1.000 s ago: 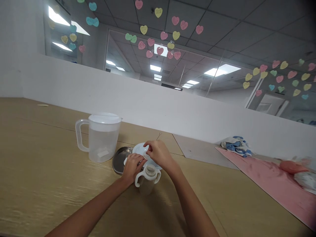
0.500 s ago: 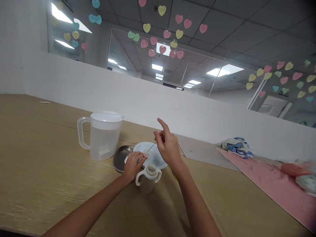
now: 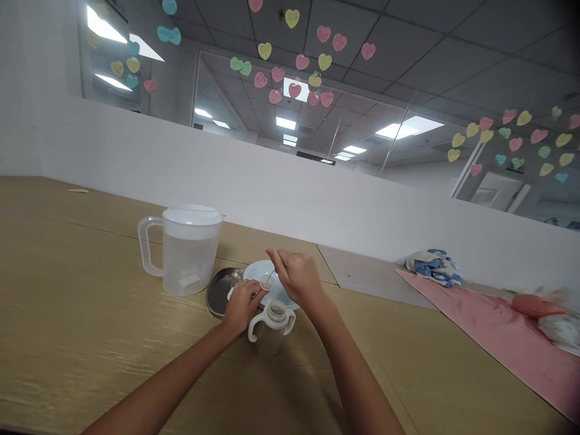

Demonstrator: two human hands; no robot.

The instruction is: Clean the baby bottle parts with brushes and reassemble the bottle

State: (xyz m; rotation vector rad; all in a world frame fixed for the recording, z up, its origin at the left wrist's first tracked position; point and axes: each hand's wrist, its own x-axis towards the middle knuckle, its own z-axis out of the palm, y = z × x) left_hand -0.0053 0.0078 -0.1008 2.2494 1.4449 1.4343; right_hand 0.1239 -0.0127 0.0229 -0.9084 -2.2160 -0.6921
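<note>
Pinched in the fingers of my left hand (image 3: pixel 241 307) is a small translucent bottle part (image 3: pixel 266 283), round at its open end. My right hand (image 3: pixel 299 279) is closed on a thin wire-like stick (image 3: pixel 270 277), whose lower end sits in that part; the end inside the fist is hidden. Just below stands a clear baby bottle (image 3: pixel 270 339), uncapped, with a white two-handled collar. Beneath my hands lies a pale blue-white dish (image 3: pixel 259 266), partly covered by them. A round steel tray (image 3: pixel 216 293) is left of my left hand.
A translucent lidded pitcher (image 3: pixel 190 260), holding water, stands at the left. On the right, a pink cloth (image 3: pixel 480 338) bears a crumpled blue-and-white cloth (image 3: pixel 434 267) near its far end and a reddish bundle (image 3: pixel 532 306). A white wall (image 3: pixel 254 175) borders the table.
My right hand has lowered and its raised forefinger has folded into a fist around the stick. My left hand stays nearly in place with the small part. The view has shifted slightly.
</note>
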